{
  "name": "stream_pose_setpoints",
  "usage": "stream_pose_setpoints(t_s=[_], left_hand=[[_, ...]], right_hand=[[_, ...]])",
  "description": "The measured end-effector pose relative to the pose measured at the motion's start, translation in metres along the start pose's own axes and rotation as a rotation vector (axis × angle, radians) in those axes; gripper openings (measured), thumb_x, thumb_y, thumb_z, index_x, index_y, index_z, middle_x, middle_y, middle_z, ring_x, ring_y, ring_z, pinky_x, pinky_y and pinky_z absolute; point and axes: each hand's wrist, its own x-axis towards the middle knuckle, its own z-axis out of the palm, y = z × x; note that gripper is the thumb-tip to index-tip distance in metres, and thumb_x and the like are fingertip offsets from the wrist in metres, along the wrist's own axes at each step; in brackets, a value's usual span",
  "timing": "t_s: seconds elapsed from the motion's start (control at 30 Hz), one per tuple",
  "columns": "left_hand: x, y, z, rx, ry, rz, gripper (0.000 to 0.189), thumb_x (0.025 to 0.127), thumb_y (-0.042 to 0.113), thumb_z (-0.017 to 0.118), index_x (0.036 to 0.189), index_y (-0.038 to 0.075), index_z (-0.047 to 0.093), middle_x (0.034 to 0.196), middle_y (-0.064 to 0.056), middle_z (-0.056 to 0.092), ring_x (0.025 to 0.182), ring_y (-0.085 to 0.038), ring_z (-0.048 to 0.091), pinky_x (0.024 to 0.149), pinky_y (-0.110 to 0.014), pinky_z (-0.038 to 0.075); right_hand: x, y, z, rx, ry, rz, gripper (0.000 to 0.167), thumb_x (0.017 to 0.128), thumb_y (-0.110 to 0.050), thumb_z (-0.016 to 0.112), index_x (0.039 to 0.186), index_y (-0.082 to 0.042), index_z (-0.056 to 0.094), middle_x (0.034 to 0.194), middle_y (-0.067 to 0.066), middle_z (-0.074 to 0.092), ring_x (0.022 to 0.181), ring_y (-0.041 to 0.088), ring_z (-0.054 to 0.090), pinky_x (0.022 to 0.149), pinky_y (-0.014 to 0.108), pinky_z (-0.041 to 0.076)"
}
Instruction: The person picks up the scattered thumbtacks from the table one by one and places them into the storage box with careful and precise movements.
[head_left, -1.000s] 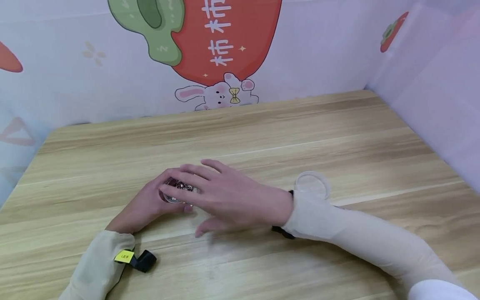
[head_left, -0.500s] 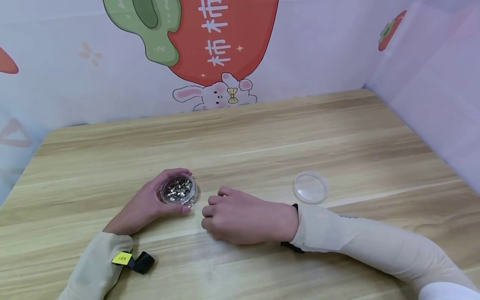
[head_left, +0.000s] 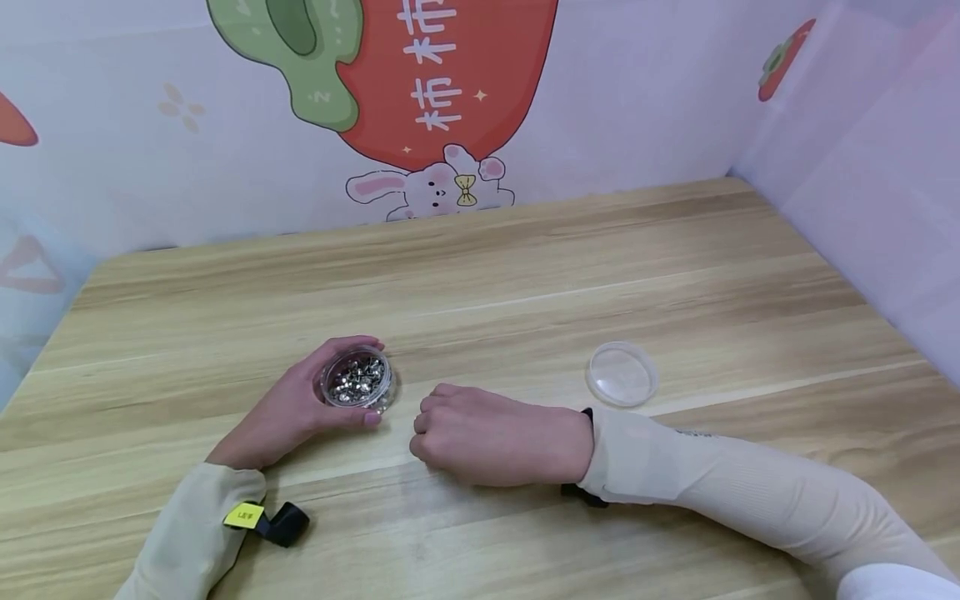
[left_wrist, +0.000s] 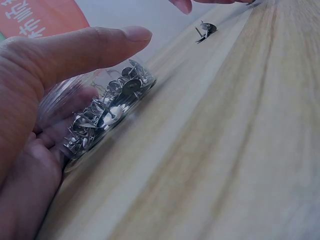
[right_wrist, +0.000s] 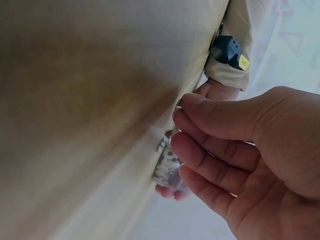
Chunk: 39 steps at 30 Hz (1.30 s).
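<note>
My left hand grips a clear round jar that stands on the table, thumb on the near side and fingers round the far side. Inside lie many silvery thumbtacks, with their flat heads and pins visible in the left wrist view. A loose thumbtack lies on the wood beyond the jar in that view. To the right of the jar, my right hand is low over the table with its fingers curled. Its thumb and forefinger pinch a small shiny thumbtack, mostly hidden by the fingertips.
A clear round lid lies on the table, beyond my right forearm. A printed cloth hangs behind the table and along its right side. A black strap sticks out from my left sleeve.
My right hand, which was spread over the jar's mouth, has moved right and down to the table and curled its fingers. The left hand keeps its grip on the jar.
</note>
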Motion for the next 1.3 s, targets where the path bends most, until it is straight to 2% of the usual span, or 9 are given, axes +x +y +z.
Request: stream_pose_setpoints(t_s=[0.17,0.3,0.43,0.57,0.7,0.8,0.9,1.1,1.3], left_hand=[[0.0,-0.001,0.001,-0.001,-0.006,0.003,0.082,0.069,0.041,0.087,0.139,0.04,0.043,0.133,0.022,0.052,0.125,-0.005,0.049,0.105,-0.031,0.035],[-0.002,0.0,-0.002,0.006,-0.014,-0.023,0.079,0.071,0.042,0.085,0.137,0.045,0.042,0.134,0.021,0.051,0.123,-0.007,0.049,0.105,-0.032,0.035],[-0.003,0.001,-0.003,0.001,-0.024,-0.066,0.077,0.073,0.042,0.084,0.136,0.049,0.04,0.137,0.019,0.05,0.123,-0.009,0.048,0.105,-0.032,0.035],[-0.003,-0.001,-0.002,-0.007,-0.035,-0.067,0.076,0.075,0.041,0.082,0.137,0.047,0.04,0.138,0.017,0.05,0.122,-0.011,0.049,0.103,-0.033,0.038],[-0.003,-0.004,-0.003,0.005,-0.038,-0.019,0.069,0.08,0.039,0.079,0.138,0.041,0.041,0.137,0.014,0.052,0.123,-0.011,0.05,0.101,-0.027,0.04],[-0.003,-0.006,-0.005,0.002,-0.033,0.005,0.066,0.083,0.036,0.077,0.139,0.039,0.041,0.136,0.014,0.053,0.124,-0.008,0.05,0.098,-0.018,0.04],[-0.003,-0.006,-0.005,-0.008,-0.029,0.0,0.066,0.082,0.037,0.077,0.137,0.042,0.041,0.135,0.018,0.053,0.126,-0.005,0.049,0.1,-0.022,0.04],[-0.003,0.0,-0.003,-0.012,-0.03,-0.028,0.072,0.077,0.043,0.081,0.136,0.048,0.041,0.139,0.02,0.048,0.13,-0.01,0.046,0.105,-0.046,0.035],[-0.005,0.002,-0.004,0.029,-0.02,-0.048,0.077,0.074,0.044,0.082,0.137,0.052,0.038,0.139,0.016,0.048,0.128,-0.016,0.047,0.104,-0.05,0.035]], right_hand=[[0.005,0.012,-0.021,0.076,0.075,0.048,0.02,0.087,-0.001,0.06,0.085,-0.019,0.069,0.077,-0.01,0.063,0.073,0.01,0.053,0.078,0.025,0.044],[0.028,0.021,-0.037,0.099,0.098,0.093,0.017,0.086,-0.002,0.064,0.092,-0.017,0.071,0.083,-0.008,0.066,0.081,0.011,0.058,0.087,0.026,0.046],[0.055,0.026,-0.038,0.092,0.091,0.126,0.019,0.093,-0.007,0.061,0.104,-0.017,0.072,0.097,-0.008,0.07,0.089,0.01,0.059,0.092,0.026,0.046],[0.065,0.03,-0.035,0.09,0.103,0.16,0.022,0.096,-0.018,0.06,0.116,-0.019,0.069,0.109,-0.008,0.071,0.097,0.01,0.061,0.095,0.029,0.045],[0.064,0.032,-0.035,0.085,0.118,0.195,0.07,0.085,-0.054,0.067,0.145,-0.026,0.044,0.143,-0.002,0.052,0.129,0.016,0.049,0.108,0.038,0.037],[0.062,0.034,-0.035,0.07,0.133,0.193,0.103,0.073,-0.074,0.065,0.155,-0.03,0.02,0.16,0.002,0.027,0.144,0.02,0.03,0.114,0.042,0.029],[0.06,0.033,-0.035,0.052,0.141,0.173,0.108,0.072,-0.078,0.062,0.156,-0.03,0.015,0.163,0.002,0.02,0.147,0.021,0.024,0.117,0.045,0.024],[0.04,0.028,-0.032,0.095,0.064,0.183,0.104,0.075,-0.076,0.062,0.156,-0.029,0.016,0.163,-0.001,0.018,0.15,0.023,0.019,0.121,0.05,0.014],[0.013,0.03,-0.027,0.142,0.025,0.206,0.101,0.077,-0.071,0.064,0.156,-0.026,0.02,0.162,-0.001,0.022,0.15,0.024,0.02,0.122,0.051,0.013]])
